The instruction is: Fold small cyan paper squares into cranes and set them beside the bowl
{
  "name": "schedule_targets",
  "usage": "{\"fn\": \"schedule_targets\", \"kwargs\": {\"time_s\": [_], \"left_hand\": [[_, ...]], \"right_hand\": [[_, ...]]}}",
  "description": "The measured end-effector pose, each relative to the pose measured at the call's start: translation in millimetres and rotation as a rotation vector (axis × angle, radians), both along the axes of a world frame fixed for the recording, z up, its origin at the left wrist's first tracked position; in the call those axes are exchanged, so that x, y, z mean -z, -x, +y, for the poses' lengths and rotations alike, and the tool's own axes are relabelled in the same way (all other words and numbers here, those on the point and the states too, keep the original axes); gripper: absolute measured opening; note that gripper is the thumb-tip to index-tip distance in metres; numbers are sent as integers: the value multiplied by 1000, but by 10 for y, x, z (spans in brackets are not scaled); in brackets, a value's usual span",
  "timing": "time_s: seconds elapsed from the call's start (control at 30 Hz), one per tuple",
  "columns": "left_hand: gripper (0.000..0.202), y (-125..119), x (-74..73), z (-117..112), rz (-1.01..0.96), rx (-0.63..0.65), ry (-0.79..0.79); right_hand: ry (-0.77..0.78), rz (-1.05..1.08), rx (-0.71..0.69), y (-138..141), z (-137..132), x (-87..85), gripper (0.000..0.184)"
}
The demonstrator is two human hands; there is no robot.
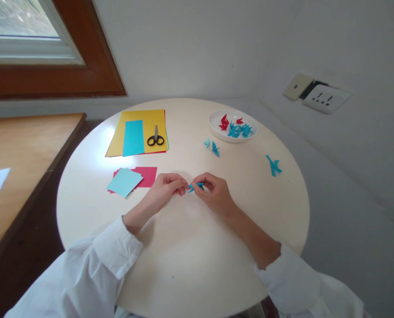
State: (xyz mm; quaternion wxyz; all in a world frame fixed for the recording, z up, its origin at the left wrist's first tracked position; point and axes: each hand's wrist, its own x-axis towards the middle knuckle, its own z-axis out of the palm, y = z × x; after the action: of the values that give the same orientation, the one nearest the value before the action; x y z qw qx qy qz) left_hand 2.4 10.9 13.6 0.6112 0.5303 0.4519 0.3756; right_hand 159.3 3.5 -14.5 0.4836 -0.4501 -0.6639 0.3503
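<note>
Between my two hands is a small blue paper crane point(191, 187), partly covered by fingers. My right hand point(218, 192) pinches its body between thumb and fingertips. At its left end my left hand point(168, 189) is closed, with the thumb and forefinger at a pointed tip of the folded paper. Beyond the hands, a pale blue folded piece point(207, 142) and another blue crane point(215, 149) lie on the round white table point(190, 265). Near my left hand are pale blue paper squares point(125, 182) on top of red paper point(148, 176).
A white dish point(216, 134) at the back right holds several red and blue folded pieces. Black-handled scissors point(155, 139) and a blue sheet point(133, 138) rest on yellow paper point(115, 143). Blue paper scraps point(273, 166) lie at the right. Walls border the table behind and right.
</note>
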Motion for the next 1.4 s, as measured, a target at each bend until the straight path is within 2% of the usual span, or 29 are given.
{"fn": "schedule_targets", "kwargs": {"time_s": [0.1, 0.27, 0.53, 1.03, 1.2, 1.4], "left_hand": [[14, 5, -20, -3, 5, 14, -2], [7, 8, -68, -16, 132, 7, -44], [6, 44, 40, 27, 102, 27, -99], [12, 25, 34, 16, 118, 28, -122], [10, 26, 71, 23, 164, 11, -192], [14, 28, 131, 39, 131, 19, -182]], "right_hand": [[21, 9, -8, -7, 1, 5, 5], [59, 80, 21, -15, 17, -3, 6], [62, 107, 39, -15, 31, -15, 7], [44, 81, 22, -5, 27, 1, 6], [-4, 28, 11, 5, 26, 19, 6], [-13, 21, 9, 11, 22, 45, 4]]}}
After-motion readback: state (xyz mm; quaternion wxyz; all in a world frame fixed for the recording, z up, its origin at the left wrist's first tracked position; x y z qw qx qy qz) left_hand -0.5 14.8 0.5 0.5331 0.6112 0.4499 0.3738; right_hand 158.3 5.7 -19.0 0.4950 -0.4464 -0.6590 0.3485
